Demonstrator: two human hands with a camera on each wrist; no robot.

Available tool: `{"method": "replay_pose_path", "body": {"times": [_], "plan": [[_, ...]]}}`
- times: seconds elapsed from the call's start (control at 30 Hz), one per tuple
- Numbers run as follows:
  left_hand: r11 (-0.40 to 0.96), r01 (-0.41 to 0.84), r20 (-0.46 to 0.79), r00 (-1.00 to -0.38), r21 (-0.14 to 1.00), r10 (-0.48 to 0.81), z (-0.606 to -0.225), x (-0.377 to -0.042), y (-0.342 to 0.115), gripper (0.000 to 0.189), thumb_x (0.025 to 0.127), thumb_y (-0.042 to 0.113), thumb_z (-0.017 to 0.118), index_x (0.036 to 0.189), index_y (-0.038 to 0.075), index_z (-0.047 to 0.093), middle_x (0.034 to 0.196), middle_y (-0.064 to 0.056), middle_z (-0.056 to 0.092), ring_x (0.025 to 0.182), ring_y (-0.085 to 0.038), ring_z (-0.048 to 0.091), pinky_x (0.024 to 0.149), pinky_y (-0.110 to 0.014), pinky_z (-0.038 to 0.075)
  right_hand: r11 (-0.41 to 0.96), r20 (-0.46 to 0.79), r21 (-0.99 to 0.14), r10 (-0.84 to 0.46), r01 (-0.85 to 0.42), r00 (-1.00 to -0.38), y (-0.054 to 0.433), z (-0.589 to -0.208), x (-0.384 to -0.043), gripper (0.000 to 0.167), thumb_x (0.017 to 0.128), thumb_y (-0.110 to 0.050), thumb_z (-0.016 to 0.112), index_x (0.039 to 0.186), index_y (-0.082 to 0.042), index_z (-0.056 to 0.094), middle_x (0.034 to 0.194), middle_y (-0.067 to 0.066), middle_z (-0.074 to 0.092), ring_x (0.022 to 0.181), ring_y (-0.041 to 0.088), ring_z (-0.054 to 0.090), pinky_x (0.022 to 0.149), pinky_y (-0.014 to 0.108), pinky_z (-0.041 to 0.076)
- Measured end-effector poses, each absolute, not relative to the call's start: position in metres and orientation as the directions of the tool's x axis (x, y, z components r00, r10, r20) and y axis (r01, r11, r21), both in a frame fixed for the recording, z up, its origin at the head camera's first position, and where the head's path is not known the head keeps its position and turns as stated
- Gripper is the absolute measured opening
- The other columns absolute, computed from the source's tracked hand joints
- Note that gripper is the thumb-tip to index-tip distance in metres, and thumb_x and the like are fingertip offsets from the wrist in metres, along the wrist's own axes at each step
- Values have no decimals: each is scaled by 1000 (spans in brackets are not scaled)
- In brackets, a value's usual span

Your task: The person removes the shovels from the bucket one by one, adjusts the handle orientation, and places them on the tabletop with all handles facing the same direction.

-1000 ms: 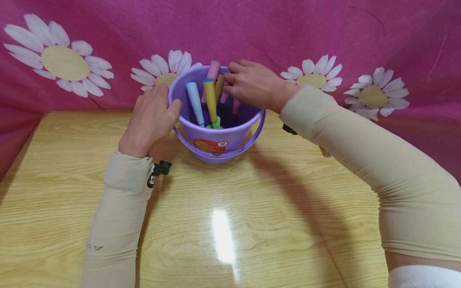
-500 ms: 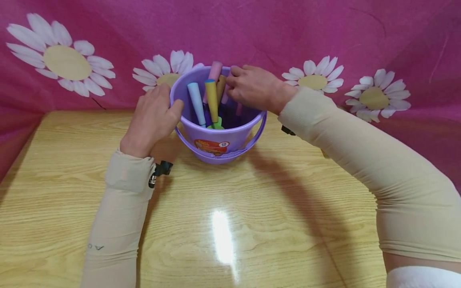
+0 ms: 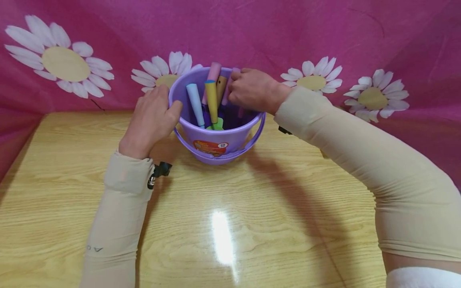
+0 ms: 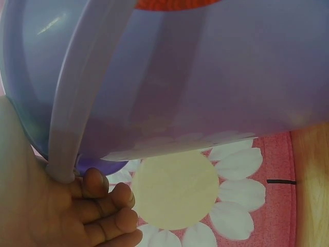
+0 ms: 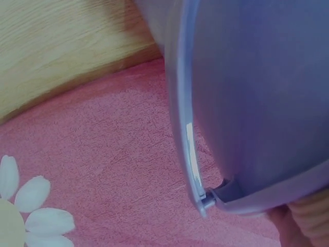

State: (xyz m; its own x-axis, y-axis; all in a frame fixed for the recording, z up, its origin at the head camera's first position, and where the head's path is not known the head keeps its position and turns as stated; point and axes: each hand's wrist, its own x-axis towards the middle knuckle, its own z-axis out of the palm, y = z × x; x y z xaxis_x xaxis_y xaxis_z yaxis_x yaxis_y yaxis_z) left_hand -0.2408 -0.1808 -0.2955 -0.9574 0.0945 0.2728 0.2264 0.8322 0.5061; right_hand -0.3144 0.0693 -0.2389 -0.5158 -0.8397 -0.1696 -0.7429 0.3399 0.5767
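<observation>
A purple toy bucket [image 3: 216, 138] with an orange-red label stands at the back of the table. My left hand [image 3: 151, 120] grips its left rim, thumb over the edge and fingers outside, beside the bucket handle's [image 4: 77, 92] hinge in the left wrist view. At the right rim, my right hand [image 3: 253, 90] reaches inside with curled fingers, holding a pinkish handle [image 3: 241, 113] that shows below the palm. Beside the fingers stands a pink-purple handle [image 3: 227, 94]. Light blue [image 3: 195, 102], yellow [image 3: 211, 102], brown [image 3: 221, 88] and pink handles [image 3: 214, 71] stick up too. The tools' lower ends are mostly hidden.
A pink cloth [image 3: 245, 32] with white daisies hangs behind the wooden table [image 3: 201, 200]. A small yellowish thing [image 3: 325, 154] peeks out under the right forearm. The bucket handle hangs down in front.
My right hand has shifted slightly right inside the bucket, with the pinkish handle below it, uncovering more of the pink-purple and brown handles. The left hand keeps its grip.
</observation>
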Motion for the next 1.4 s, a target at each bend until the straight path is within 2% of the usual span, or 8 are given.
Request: {"method": "replay_pose_path", "body": {"times": [0.17,0.4,0.6,0.87,1.07,1.4], "plan": [[830,224,271,-958,511,92,-296,-240,-182,39,97,29,39,110,-5,55,98,-21,56,99,-37,53,88,-49,40,335,-184,583,-833,-741,-521,66,-241,-314,39,88,-43,75,111,-11,78,110,12,78,106,34,62,91,45,55],[828,227,277,-957,513,91,-296,-241,-182,38,97,29,39,107,-4,55,96,-20,56,97,-37,53,85,-47,40,334,-249,566,-802,-754,-543,61,-241,-314,33,88,-38,77,109,-13,78,111,12,78,111,36,62,101,47,51],[831,229,283,-955,507,91,-296,-242,-182,39,97,30,39,107,-5,55,96,-22,56,99,-39,53,88,-49,41,333,-302,574,-763,-748,-571,56,-243,-313,23,90,-29,74,106,-13,77,112,12,78,110,35,62,100,48,50],[822,220,253,-963,525,96,-296,-241,-182,41,98,30,38,112,-5,54,100,-21,56,101,-37,52,90,-49,40,320,-293,578,-777,-750,-557,52,-250,-314,14,88,-14,67,97,-12,77,105,11,79,99,31,70,97,48,50],[816,209,230,-968,538,96,-297,-240,-180,43,98,31,38,117,-4,53,104,-21,56,104,-36,51,95,-50,39,326,-265,586,-788,-742,-555,52,-253,-310,24,95,-9,55,93,-13,78,100,10,80,93,29,71,90,46,53],[814,217,245,-965,539,95,-297,-240,-181,41,98,30,38,113,-4,54,102,-21,56,102,-37,52,92,-49,40,285,-303,603,-782,-745,-545,49,-246,-309,25,98,-10,53,92,-15,78,101,9,79,95,31,72,87,46,54]]}}
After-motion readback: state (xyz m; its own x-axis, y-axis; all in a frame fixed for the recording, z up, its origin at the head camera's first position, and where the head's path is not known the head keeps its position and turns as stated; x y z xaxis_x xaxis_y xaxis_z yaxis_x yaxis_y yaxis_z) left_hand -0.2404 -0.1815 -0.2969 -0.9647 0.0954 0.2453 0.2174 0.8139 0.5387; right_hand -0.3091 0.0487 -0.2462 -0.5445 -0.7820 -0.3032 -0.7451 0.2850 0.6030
